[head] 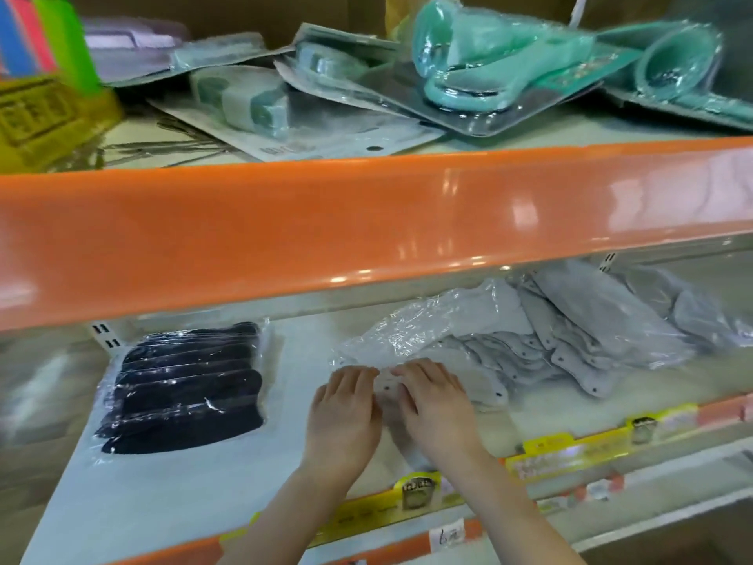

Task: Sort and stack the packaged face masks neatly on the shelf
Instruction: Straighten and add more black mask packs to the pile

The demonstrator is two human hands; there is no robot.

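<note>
We have one wide head view, looking forward and down from close range onto the lower shelf, with the orange shelf edge crossing mid-frame.

The orange shelf edge hides the rear of the lower shelf and the tops of the grey mask packs. Both forearms are cut off by the bottom edge. Print on the yellow price strip is too blurred to read, and the fingertips blur into the clear wrap.
</note>
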